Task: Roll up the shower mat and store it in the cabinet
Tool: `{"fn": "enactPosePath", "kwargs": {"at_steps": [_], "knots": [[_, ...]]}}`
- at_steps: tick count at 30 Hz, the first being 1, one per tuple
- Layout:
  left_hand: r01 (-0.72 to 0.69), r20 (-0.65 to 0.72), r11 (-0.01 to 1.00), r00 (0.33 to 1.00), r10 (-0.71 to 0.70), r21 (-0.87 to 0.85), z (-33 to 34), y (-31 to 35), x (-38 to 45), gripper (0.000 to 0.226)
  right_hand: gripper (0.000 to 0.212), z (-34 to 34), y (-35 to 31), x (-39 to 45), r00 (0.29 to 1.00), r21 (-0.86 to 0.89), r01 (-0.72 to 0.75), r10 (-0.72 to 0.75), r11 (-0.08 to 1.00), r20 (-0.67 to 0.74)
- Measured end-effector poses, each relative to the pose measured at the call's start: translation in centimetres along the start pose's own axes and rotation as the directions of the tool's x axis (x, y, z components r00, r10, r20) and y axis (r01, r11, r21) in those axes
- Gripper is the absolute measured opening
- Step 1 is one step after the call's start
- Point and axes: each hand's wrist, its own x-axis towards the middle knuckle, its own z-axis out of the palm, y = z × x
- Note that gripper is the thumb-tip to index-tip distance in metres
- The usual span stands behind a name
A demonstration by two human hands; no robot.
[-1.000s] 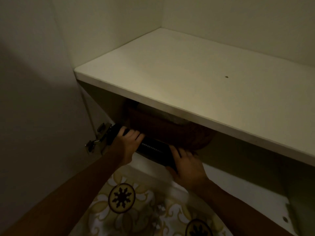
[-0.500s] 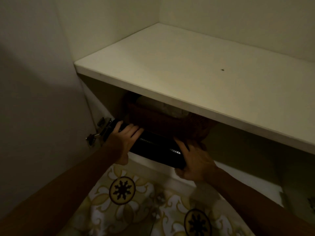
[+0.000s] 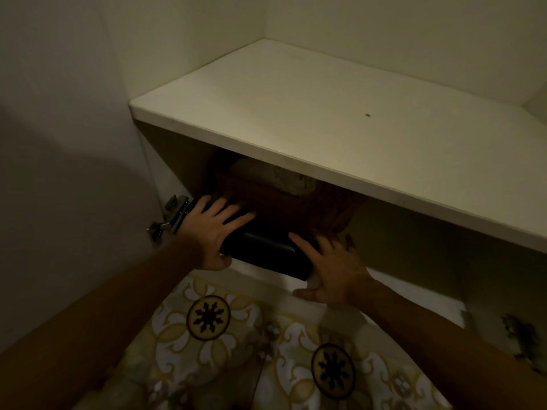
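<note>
Setting: dim white cabinet [image 3: 325, 119], patterned floor tiles [image 3: 236, 350] below.
Mat: the rolled mat [image 3: 263, 253] lies crosswise on the lower shelf's front edge, before a brown basket [image 3: 296, 208].
My grip: left hand [image 3: 213, 232] and right hand [image 3: 334, 270] spread flat on its ends, clasping nothing.
Next: likely push straight back.

Two bare forearms, no sleeve over either; no watch, band or ring visible in the dim light; left hand [image 3: 211, 229] and right hand [image 3: 334, 272] ungloved, fingers [image 3: 302, 244] slender, nails short.
</note>
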Motion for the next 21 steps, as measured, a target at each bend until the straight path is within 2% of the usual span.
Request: {"fn": "enactPosePath", "kwargs": {"at_steps": [5,10,13,15,19,21], "knots": [[0.036,-0.069,0.996,0.997,-0.041,-0.079,-0.2,0.2,-1.3,0.106,0.119,0.0,-0.7,0.3,0.997,0.019,0.005,-0.004,1.0,-0.073],[0.052,-0.023,0.989,0.998,-0.056,-0.137,0.1,1.8,-4.5,0.104,0.118,0.6,-2.5,-0.8,0.992,0.108,-0.092,0.1,0.99,-0.08],[0.069,-0.024,0.977,0.997,-0.076,-0.203,-0.9,4.0,-7.1,0.099,0.121,0.9,-3.8,-3.3,0.989,0.233,-0.144,0.148,0.962,0.001],[0.133,0.035,0.966,0.991,-0.129,-0.223,-2.2,5.6,-8.9,0.098,0.122,0.7,-4.8,-5.5,0.979,0.303,-0.202,0.183,0.932,0.088],[0.127,0.059,0.951,0.992,-0.114,-0.282,-6.6,8.6,-12.8,0.091,0.119,-1.9,-6.1,-11.1,0.958,0.294,-0.239,0.176,0.925,0.226],[0.175,0.081,0.939,0.984,-0.158,-0.295,-9.8,9.0,-14.7,0.09,0.118,-4.5,-6.8,-14.3,0.952,0.297,-0.224,0.144,0.928,0.27]]}}
